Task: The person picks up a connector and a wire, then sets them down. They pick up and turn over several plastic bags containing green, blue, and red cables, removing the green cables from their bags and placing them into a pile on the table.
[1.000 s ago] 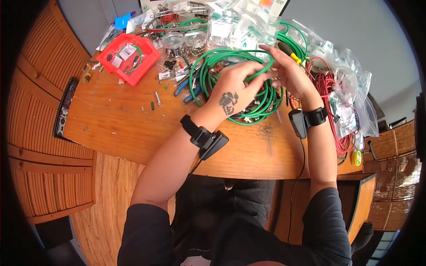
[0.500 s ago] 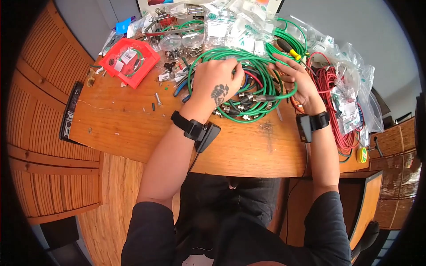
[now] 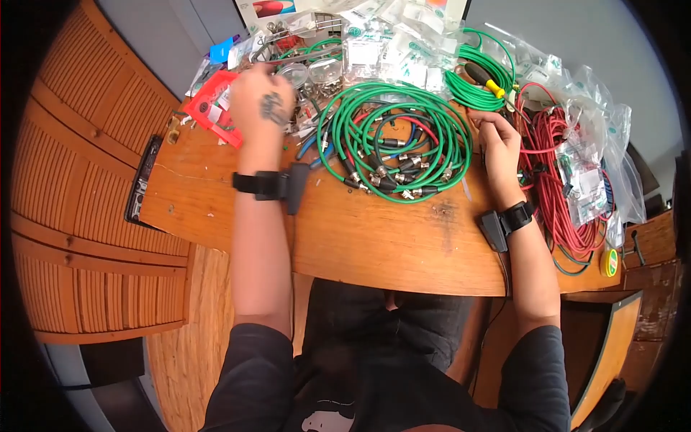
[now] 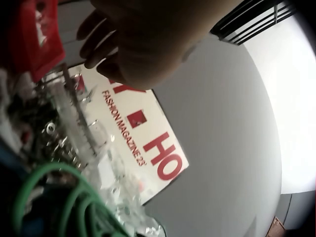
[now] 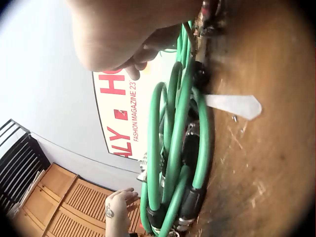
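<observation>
A large coil of green cable [image 3: 332, 137] lies on the wooden table, with several metal-tipped connectors [image 3: 386, 183] gathered inside its ring. My left hand [image 3: 263, 104] is raised at the right side of a red plastic bin [image 3: 232, 135], covering part of it. In the left wrist view, that hand's fingers [image 4: 101, 44] hang loosely bent with nothing between them. Just right of the coil is my right hand [image 3: 502, 147], its fingers relaxed and one pointing toward the cable. The right wrist view shows the coil's green loops [image 5: 154, 148] close below the right palm.
Behind the coil stand clear jars [image 3: 324, 70] and a heap of plastic bags [image 3: 363, 57]. A screwdriver [image 3: 497, 89] lies on a second green coil [image 3: 461, 90]. Red cable [image 3: 551, 169] is bundled at the right, near a yellow tin [image 3: 610, 263].
Both hands have let go of the green cable. My left hand has moved left to the red bin, while the right has drawn back slightly beside the coil.
</observation>
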A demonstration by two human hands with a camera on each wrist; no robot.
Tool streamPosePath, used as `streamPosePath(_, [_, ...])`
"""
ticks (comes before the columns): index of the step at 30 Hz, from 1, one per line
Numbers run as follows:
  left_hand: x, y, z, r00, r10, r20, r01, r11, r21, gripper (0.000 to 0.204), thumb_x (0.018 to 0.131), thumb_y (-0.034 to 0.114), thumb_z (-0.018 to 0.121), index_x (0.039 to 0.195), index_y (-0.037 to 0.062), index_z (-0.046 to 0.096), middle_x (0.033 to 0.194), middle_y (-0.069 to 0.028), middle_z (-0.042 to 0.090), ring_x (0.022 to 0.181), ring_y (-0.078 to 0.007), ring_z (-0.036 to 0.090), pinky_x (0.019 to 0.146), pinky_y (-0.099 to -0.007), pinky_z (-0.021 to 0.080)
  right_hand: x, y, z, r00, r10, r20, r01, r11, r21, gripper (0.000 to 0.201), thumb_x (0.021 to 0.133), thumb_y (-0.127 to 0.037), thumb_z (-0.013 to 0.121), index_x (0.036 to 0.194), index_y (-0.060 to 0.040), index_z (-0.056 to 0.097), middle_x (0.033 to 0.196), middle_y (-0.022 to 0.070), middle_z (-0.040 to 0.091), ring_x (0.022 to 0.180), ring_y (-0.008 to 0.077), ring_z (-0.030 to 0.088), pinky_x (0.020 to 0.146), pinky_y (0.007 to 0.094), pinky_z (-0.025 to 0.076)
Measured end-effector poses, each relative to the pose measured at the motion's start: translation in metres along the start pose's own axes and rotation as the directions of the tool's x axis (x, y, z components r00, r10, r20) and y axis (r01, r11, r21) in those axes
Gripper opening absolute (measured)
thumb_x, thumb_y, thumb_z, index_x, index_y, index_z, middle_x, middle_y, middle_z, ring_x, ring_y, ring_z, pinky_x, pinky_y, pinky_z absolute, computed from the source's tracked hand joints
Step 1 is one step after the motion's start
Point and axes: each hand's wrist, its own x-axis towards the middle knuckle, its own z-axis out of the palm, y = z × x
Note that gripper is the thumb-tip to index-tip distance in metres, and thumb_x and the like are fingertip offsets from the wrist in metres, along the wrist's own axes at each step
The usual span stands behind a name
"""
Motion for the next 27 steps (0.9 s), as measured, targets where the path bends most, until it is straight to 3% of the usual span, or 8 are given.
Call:
streamPosePath(6, [0.090,-0.071,-0.033,0.968,-0.156,0.198,0.069,0.919,0.388,0.034,0.079,0.027,0.061,0.104,0.0059,0.069,0.110,-0.0203,0.067,0.104,-0.0377,0.064,0.088,-0.0443,0.051,-0.006,-0.003,0.002,0.972,-0.225,0.072,0.236,0.941,-0.243,0.024,0.085,-0.004,0.048,0.088,-0.0013,0.072,0.082,0.0082,0.066,0.068,0.0155,0.057,0.066,0.0275,0.046])
streamPosePath(8, [0.111,-0.090,-0.031,0.837,-0.284,0.467,0.017,0.867,0.498,0.035,0.077,0.027,0.063,0.106,0.0090,0.070,0.109,-0.0192,0.068,0.104,-0.0366,0.064,0.088,-0.0434,0.051,-0.007,-0.008,0.004,0.964,-0.262,0.052,0.266,0.931,-0.250,0.024,0.082,-0.005,0.048,0.086,-0.0012,0.072,0.081,0.0126,0.068,0.067,0.0206,0.060,0.067,0.0313,0.047])
streamPosePath(11, [0.130,-0.163,0.019,0.862,-0.167,0.479,-0.068,0.898,0.434,0.034,0.075,0.027,0.065,0.105,0.0121,0.072,0.105,-0.0173,0.069,0.101,-0.0355,0.066,0.087,-0.0425,0.052,-0.010,-0.013,0.004,0.961,-0.256,0.103,0.276,0.914,-0.297,0.024,0.081,-0.006,0.048,0.086,-0.0002,0.071,0.081,0.0138,0.069,0.075,0.0216,0.066,0.071,0.0321,0.050])
streamPosePath(16, [0.126,-0.113,-0.024,0.949,-0.070,0.306,-0.008,0.969,0.246,0.029,0.078,0.030,0.063,0.097,0.0095,0.073,0.100,-0.0182,0.070,0.099,-0.0362,0.065,0.086,-0.0399,0.051,-0.009,-0.010,0.001,0.966,-0.252,0.060,0.259,0.929,-0.265,0.023,0.081,-0.007,0.049,0.085,0.0003,0.071,0.083,0.0142,0.069,0.076,0.0230,0.067,0.072,0.0323,0.051])
streamPosePath(18, [0.140,-0.098,-0.045,0.901,0.377,0.212,-0.413,0.897,0.159,0.030,0.082,0.031,0.060,0.090,0.0039,0.070,0.095,-0.0192,0.069,0.093,-0.0370,0.065,0.082,-0.0401,0.050,-0.008,-0.009,0.001,0.957,-0.281,0.067,0.289,0.913,-0.288,0.023,0.081,-0.007,0.050,0.085,0.0003,0.071,0.083,0.0139,0.069,0.077,0.0233,0.067,0.072,0.0324,0.052])
streamPosePath(23, [0.144,-0.024,-0.101,0.839,0.530,0.126,-0.501,0.841,-0.202,0.023,0.093,0.022,0.052,0.100,0.0015,0.058,0.085,-0.0190,0.065,0.081,-0.0341,0.064,0.074,-0.0362,0.049,-0.009,-0.011,0.002,0.963,-0.258,0.074,0.269,0.921,-0.281,0.022,0.082,-0.006,0.050,0.087,0.0004,0.071,0.084,0.0120,0.070,0.076,0.0190,0.065,0.071,0.0296,0.050])
streamPosePath(26, [0.109,0.033,-0.119,0.824,0.563,-0.062,-0.566,0.810,-0.153,0.023,0.097,0.023,0.049,0.102,0.0008,0.054,0.082,-0.0172,0.064,0.078,-0.0311,0.064,0.073,-0.0350,0.049,-0.013,-0.014,0.004,0.982,-0.174,0.078,0.182,0.976,-0.122,0.023,0.085,-0.005,0.050,0.089,0.0014,0.071,0.084,0.0076,0.069,0.073,0.0136,0.061,0.068,0.0265,0.048])
streamPosePath(27, [0.099,0.045,-0.116,0.804,0.584,-0.112,-0.594,0.780,-0.196,0.023,0.098,0.023,0.053,0.101,-0.0002,0.055,0.083,-0.0078,0.064,0.076,-0.0105,0.059,0.069,-0.0260,0.047,-0.014,-0.013,0.005,0.982,-0.157,0.106,0.163,0.985,-0.052,0.023,0.087,-0.005,0.049,0.091,0.0011,0.071,0.083,0.0055,0.068,0.072,0.0117,0.059,0.067,0.0253,0.047])
